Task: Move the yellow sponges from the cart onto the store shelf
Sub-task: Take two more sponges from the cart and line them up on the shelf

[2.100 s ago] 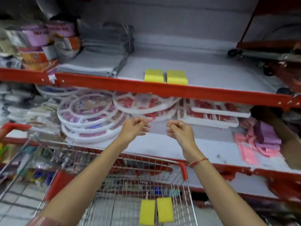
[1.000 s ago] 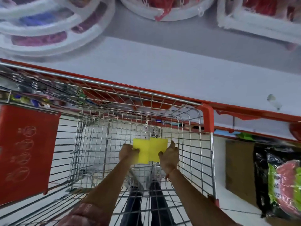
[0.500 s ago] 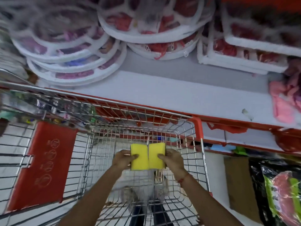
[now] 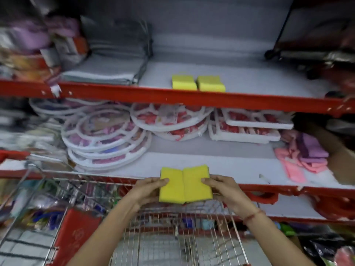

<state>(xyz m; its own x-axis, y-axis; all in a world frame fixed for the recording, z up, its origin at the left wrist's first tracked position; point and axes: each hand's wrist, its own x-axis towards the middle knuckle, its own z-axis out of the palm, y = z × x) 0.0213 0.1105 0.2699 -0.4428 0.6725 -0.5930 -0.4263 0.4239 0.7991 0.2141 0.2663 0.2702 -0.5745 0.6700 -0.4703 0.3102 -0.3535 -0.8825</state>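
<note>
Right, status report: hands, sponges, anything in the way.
Left hand and right hand clamp sponge pair above cart. Two sponges sit on upper shelf. Path up clear.

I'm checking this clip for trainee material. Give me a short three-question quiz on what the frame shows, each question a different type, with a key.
1. True or false: the two yellow sponges in the hands are held side by side, one in the left hand and one in the right hand.
2. Multiple choice: where do the two sponges already placed sit? A) in the cart B) at the front edge of the upper shelf C) on the round white trays
3. Fill in: the held pair is above the ___ rim of the cart.

Key: 1 true; 2 B; 3 far
</note>
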